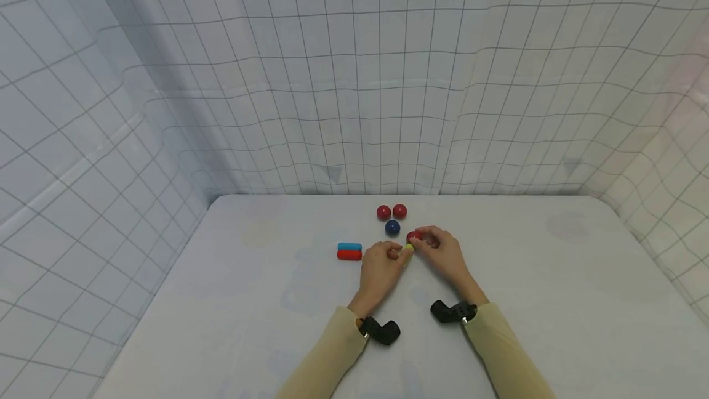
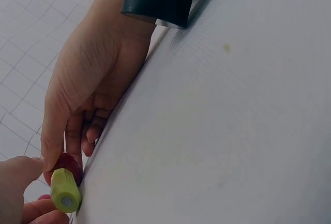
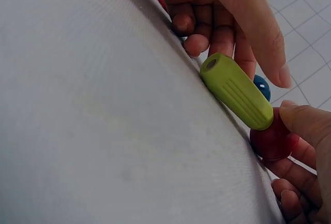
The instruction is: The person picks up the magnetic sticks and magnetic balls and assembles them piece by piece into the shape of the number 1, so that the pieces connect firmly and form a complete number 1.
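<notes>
- Cream sleeves [image 1: 327,350] w/ black wrist cams [image 1: 382,330] lie nearest; if a forearm sags, a cam could prob. scuff the white table [image 1: 249,306] & jog the hand.
- L hand [image 1: 380,268]: thumb stands clear of the lime rod [image 3: 238,92], fingers just behind it; can't tell if they touch. No firm pinch there, I'd judge, so a nudge could swing or roll the rod.
- R hand [image 1: 444,257]: thumb + fingers clamped on the red ball [image 3: 274,141]. It's round & glossy; squeezed off-ctr, it could squirt out twd the R edge.
- Rod's far end meets that ball, btwn the hands, approx midway btwn table's L & R edges, nearer the far edge. Grey disc [image 3: 211,63] on the rod's other end may be a magnet (guess); if so, a crooked pull could break the joint.
- Blue bar [image 1: 349,246] & red bar [image 1: 349,255] lie side by side, L of L hand, parallel to far edge; knuckles drifting twd the L edge could shove them askew.
- Navy ball [image 1: 392,228] sits just past the fingertips, twd far edge; a bump could roll it, or a magnet could grab it.
- Two red balls [image 1: 384,212] sit farthest, near the far edge; a hit from the navy one could send them off twd the grid cloth [image 1: 388,97].
</notes>
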`<action>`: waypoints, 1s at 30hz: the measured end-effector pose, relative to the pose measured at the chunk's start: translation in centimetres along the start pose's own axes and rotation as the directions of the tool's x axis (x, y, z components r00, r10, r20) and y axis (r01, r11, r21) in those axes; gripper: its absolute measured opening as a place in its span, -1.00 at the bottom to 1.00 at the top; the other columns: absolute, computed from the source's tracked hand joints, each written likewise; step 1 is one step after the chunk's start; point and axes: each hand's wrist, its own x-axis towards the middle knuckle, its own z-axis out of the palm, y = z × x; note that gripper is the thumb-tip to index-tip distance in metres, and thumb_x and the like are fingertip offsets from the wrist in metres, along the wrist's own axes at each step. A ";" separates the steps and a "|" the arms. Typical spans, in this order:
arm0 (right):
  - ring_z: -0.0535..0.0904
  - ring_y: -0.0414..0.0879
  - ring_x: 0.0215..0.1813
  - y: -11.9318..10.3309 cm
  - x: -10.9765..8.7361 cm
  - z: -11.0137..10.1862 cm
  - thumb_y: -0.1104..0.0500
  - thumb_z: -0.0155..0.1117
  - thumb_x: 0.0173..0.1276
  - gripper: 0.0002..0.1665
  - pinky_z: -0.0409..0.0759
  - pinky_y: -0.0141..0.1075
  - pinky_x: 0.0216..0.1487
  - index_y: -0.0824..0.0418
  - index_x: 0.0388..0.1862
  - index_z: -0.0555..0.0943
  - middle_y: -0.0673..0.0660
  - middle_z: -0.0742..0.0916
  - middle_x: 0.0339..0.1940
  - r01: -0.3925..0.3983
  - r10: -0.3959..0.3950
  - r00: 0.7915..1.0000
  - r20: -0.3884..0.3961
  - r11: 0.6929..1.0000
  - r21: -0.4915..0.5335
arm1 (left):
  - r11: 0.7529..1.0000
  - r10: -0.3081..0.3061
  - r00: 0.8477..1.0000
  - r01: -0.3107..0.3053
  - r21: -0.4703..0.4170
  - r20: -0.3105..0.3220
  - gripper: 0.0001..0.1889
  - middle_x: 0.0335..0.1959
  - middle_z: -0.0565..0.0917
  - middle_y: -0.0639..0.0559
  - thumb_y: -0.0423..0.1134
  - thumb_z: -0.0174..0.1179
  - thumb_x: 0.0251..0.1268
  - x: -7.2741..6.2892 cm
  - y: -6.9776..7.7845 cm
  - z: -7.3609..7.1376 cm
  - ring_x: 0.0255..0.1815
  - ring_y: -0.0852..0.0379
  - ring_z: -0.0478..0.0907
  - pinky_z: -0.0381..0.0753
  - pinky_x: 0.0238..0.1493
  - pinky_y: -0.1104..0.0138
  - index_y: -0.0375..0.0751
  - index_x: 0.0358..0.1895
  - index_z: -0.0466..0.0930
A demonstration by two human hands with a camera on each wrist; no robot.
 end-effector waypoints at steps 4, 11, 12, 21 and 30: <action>0.52 -0.07 -0.23 0.0 0.0 0.0 -0.02 0.35 0.25 -0.59 0.46 -0.18 -0.16 0.21 -0.03 0.64 0.08 0.69 -0.23 0.000 0.000 1.000 0.003 1.000 -0.008 | 1.000 0.008 1.000 -0.008 0.010 -0.010 -0.69 -0.56 0.53 0.17 0.00 0.26 0.24 0.0 0.0 -0.2 -0.43 0.20 0.44 0.42 -0.35 0.32 -0.21 -0.24 0.70; 0.50 -0.05 -0.23 -0.1 0.0 0.0 -0.01 0.35 0.26 -0.59 0.45 -0.18 -0.17 0.22 -0.03 0.64 0.09 0.67 -0.25 -0.005 0.005 1.000 0.006 1.000 -0.011 | 0.999 0.027 1.000 -0.027 -0.016 -0.013 -0.72 -0.46 0.59 0.09 -0.08 0.27 0.24 0.0 0.2 -0.6 -0.38 0.17 0.50 0.49 -0.31 0.33 -0.26 -0.20 0.68; 0.49 -0.05 -0.23 -0.1 0.0 0.0 0.00 0.35 0.26 -0.60 0.44 -0.18 -0.17 0.22 -0.03 0.64 0.09 0.67 -0.26 -0.005 0.005 1.000 0.005 1.000 -0.011 | 0.999 0.028 1.000 -0.028 -0.024 -0.008 -0.71 -0.44 0.60 0.07 -0.09 0.27 0.24 0.0 0.2 -0.7 -0.37 0.17 0.51 0.50 -0.30 0.33 -0.27 -0.19 0.67; 0.48 -0.07 -0.26 0.1 0.0 0.0 -0.01 0.36 0.24 -0.60 0.43 -0.20 -0.20 0.22 -0.06 0.65 0.06 0.66 -0.31 0.024 -0.024 1.000 -0.005 1.000 -0.008 | 0.998 0.024 1.000 -0.024 -0.055 -0.003 -0.73 -0.33 0.56 0.01 -0.15 0.30 0.23 0.7 0.3 -1.4 -0.36 0.19 0.46 0.49 -0.32 0.41 -0.29 -0.14 0.63; 0.47 -0.07 -0.27 0.0 0.0 0.1 -0.05 0.35 0.25 -0.59 0.41 -0.20 -0.21 0.19 -0.05 0.65 0.06 0.65 -0.32 0.003 -0.003 1.000 0.003 1.000 -0.012 | 0.994 0.080 0.996 -0.082 -0.066 -0.041 -0.71 -0.20 0.51 -0.11 -0.22 0.30 0.22 2.1 0.0 -1.6 -0.24 0.07 0.47 0.51 -0.19 0.32 -0.29 -0.07 0.56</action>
